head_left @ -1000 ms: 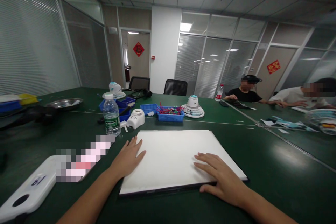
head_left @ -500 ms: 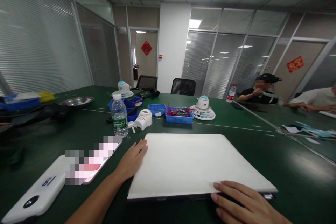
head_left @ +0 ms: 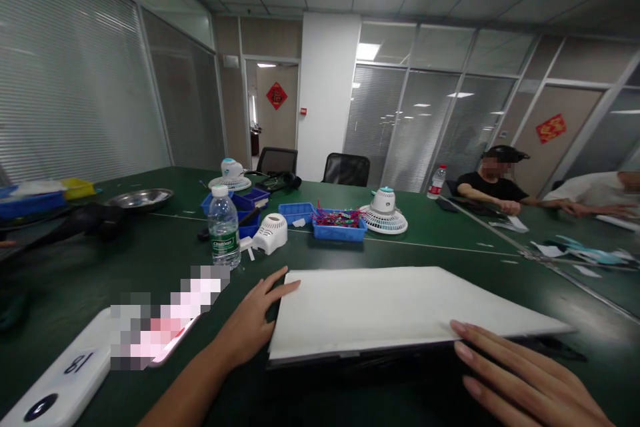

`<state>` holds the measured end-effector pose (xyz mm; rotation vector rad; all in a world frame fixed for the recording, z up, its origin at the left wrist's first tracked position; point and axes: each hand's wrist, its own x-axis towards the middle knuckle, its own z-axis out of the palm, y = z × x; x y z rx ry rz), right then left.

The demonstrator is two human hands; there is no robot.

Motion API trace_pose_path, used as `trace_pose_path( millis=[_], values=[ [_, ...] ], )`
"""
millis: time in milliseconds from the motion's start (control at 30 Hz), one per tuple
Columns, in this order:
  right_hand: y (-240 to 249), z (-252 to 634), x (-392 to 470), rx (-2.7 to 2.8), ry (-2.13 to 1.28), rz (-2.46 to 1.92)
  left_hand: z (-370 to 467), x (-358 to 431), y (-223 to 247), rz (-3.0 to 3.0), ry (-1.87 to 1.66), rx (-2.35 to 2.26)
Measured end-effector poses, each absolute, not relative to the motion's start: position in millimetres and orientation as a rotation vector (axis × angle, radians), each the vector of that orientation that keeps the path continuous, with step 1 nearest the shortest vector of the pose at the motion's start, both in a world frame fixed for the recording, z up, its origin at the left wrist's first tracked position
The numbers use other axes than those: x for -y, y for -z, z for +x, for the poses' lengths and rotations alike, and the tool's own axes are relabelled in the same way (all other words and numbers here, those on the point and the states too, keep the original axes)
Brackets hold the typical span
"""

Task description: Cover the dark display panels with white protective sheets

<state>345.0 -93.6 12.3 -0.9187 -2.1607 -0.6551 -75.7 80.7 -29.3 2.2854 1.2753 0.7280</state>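
Observation:
A large white pad of paper (head_left: 370,307) with a dark underside lies in front of me on the green table. My left hand (head_left: 255,320) is at its left edge, fingers spread, with fingertips resting on the far left corner. My right hand (head_left: 525,373) reaches over the near edge on the right, its fingers stretched out and one fingertip on the white surface. The lower fingers lie against the dark edge; the right thumb is hidden. Beneath the pad's right end, something dark shows that I cannot make out.
Left of the pad lie a pink-screened phone (head_left: 175,327) and a white device marked 18 (head_left: 65,373). Behind stand a water bottle (head_left: 224,230), a white plastic housing (head_left: 271,233), a blue tray (head_left: 340,233) of wires and a fan part (head_left: 384,213). Two people sit at right.
The pad has shifted away from me and to the right, turning slightly. Both hands have moved along with it. At right, a person's hand has come down from the face to the table.

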Motion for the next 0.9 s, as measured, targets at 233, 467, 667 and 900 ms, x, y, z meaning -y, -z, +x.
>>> trace_pose_path(
  millis=[233,467,667,900],
  values=[
    [-12.5,358.7,84.1,2.160,0.915,-0.752,-76.0,-75.0,28.6,2.190,-0.879,-1.132],
    [-38.8,344.9,115.9,2.036,0.846,-1.014,-72.2,-64.7,24.4,2.201,-0.874,-1.142],
    [-86.4,367.1,171.5,1.994,1.022,-1.304,-73.2,-72.0,30.3,2.264,-0.834,-1.368],
    [-120.4,432.3,186.4,1.943,1.093,-1.740,-72.6,-78.1,39.6,2.324,-0.770,-1.423]
  ],
)
